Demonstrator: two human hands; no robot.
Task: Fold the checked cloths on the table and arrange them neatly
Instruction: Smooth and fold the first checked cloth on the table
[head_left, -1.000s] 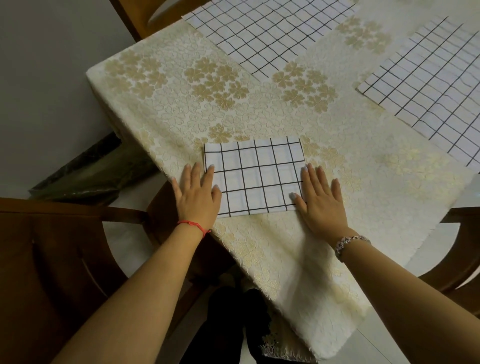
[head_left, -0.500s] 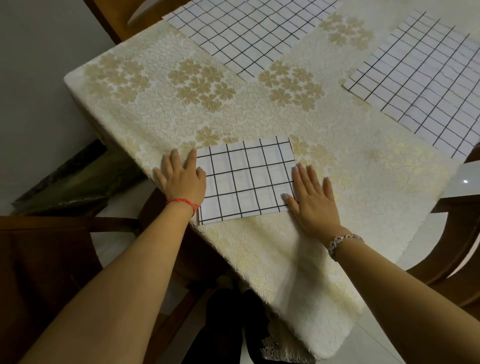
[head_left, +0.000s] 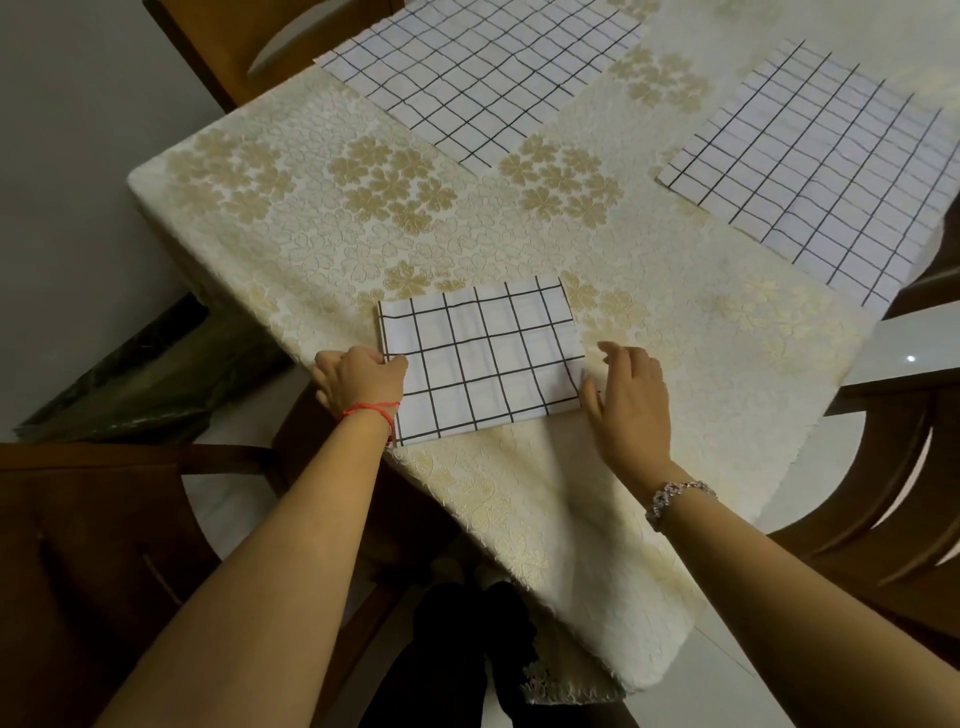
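The folded cloth (head_left: 480, 358) lies at the table's (head_left: 291, 218) 6 o'clock edge. The left hand (head_left: 358, 384) grips its 9 o'clock side with curled fingers. The right hand (head_left: 628, 400), fingers loose, touches its 3 o'clock side.

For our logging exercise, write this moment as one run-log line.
left hand: grips left edge of folded white black-checked cloth | right hand: touches its right edge | far-left unfolded checked cloth, far-right unfolded checked cloth: both flat

Three checked cloths (head_left: 480, 358) (head_left: 483, 78) (head_left: 815, 176), two hands (head_left: 358, 384) (head_left: 631, 405), two bracelets (head_left: 371, 410) (head_left: 675, 493), one table (head_left: 311, 244)
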